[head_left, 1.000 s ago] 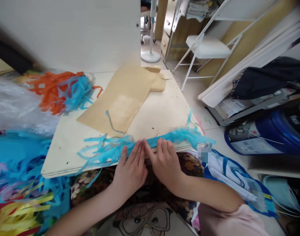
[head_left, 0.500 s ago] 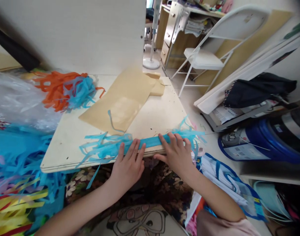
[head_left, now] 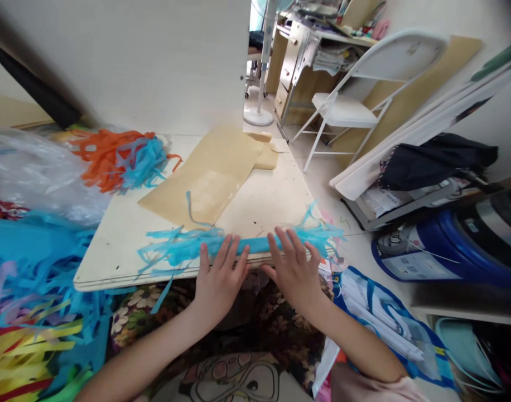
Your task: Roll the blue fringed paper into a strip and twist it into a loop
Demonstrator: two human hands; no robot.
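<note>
Left hand (head_left: 220,273) and right hand (head_left: 295,271) rest on blue fringed strip (head_left: 256,245).

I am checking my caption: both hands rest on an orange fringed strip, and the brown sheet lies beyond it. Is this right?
The colour is wrong: the head view shows a blue fringed strip. The left hand and right hand rest on it, and the brown sheet lies beyond.

There are two hands, one left hand (head_left: 220,279) and one right hand (head_left: 296,276), plus one blue fringed strip (head_left: 255,244), one white tabletop (head_left: 109,245), one brown paper piece (head_left: 205,184), one white folding chair (head_left: 345,111) and one blue bucket (head_left: 431,245) (the multicoloured streamers (head_left: 33,340) overlap too much to count).
</note>
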